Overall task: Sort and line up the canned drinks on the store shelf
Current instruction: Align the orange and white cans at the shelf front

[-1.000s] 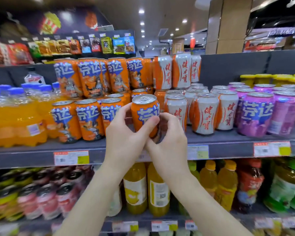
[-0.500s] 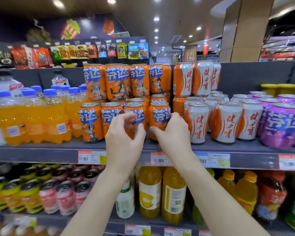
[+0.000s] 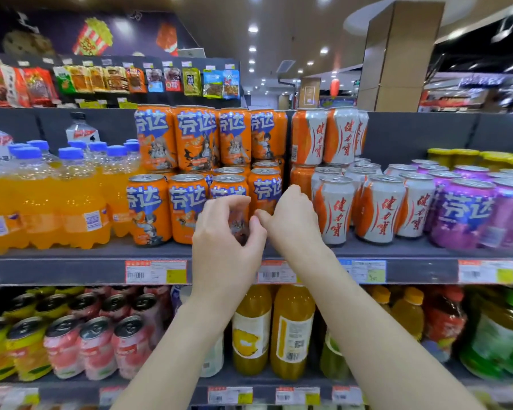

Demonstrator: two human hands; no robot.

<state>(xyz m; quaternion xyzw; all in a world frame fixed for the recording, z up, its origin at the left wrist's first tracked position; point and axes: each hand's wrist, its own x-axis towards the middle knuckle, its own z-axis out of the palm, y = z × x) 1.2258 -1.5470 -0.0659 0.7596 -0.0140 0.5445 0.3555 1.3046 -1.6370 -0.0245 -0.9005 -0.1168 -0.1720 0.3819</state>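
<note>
Orange canned drinks with blue lettering stand in a front row on the grey shelf (image 3: 71,270), with more stacked behind and on top (image 3: 190,137). My left hand (image 3: 224,247) curls its fingers and thumb round the third orange can (image 3: 228,187) in the row. My right hand (image 3: 292,226) wraps round the lower right side of the fourth orange can (image 3: 265,187), its thumb touching my left thumb. Both cans stand upright on the shelf, their lower halves hidden by my hands. White-and-orange cans (image 3: 335,208) stand right of my right hand.
Orange soda bottles (image 3: 42,202) with blue caps fill the shelf's left end; purple cans (image 3: 462,211) and yellow-lidded ones (image 3: 468,156) stand at the right. The shelf below holds pink and yellow cans (image 3: 95,347) and juice bottles (image 3: 290,329). Snack packs (image 3: 101,81) hang above.
The orange can I held up in both hands now stands in the front row as the fourth can. My left hand has shifted onto the third can; the view has moved closer.
</note>
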